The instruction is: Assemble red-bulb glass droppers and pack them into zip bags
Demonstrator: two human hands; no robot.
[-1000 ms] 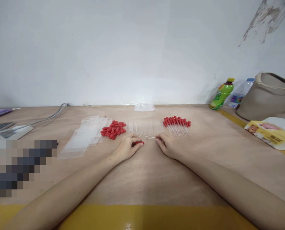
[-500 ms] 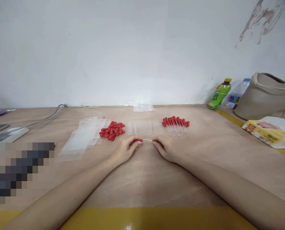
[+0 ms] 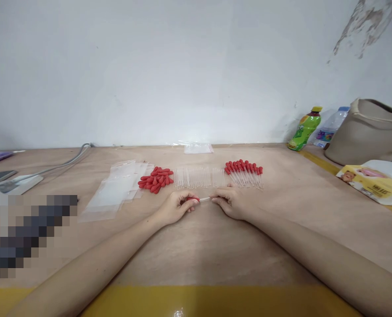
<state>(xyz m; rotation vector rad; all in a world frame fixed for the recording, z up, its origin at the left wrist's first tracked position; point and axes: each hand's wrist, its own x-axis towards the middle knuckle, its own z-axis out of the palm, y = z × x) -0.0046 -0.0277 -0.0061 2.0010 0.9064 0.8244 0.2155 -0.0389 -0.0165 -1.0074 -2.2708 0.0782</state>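
Note:
My left hand (image 3: 177, 207) pinches a red rubber dropper bulb (image 3: 193, 199) between thumb and fingers. A clear dropper tube (image 3: 204, 199) runs from the bulb's mouth across to my right hand (image 3: 230, 202), whose fingertips close on its other end. How deep the tube sits in the bulb I cannot tell. Beyond my left hand lies a heap of loose red bulbs (image 3: 156, 179). A row of clear tubes (image 3: 199, 177) lies side by side just past both hands. Beyond my right hand, several droppers with red bulbs fitted (image 3: 244, 172) lie in a slanted row.
Clear plastic bags (image 3: 108, 196) overlap at the left, and another small bag (image 3: 198, 148) lies by the wall. A cable (image 3: 67, 162) crosses the table's left side. At right stand a green bottle (image 3: 304, 130), a clear bottle (image 3: 331, 127), a beige bag (image 3: 374, 132) and a yellow-white packet (image 3: 370, 182).
Both hands have come slightly lower and nearer to me with the bulb and tube between them. More of the bulb shows now. The view has shifted slightly.

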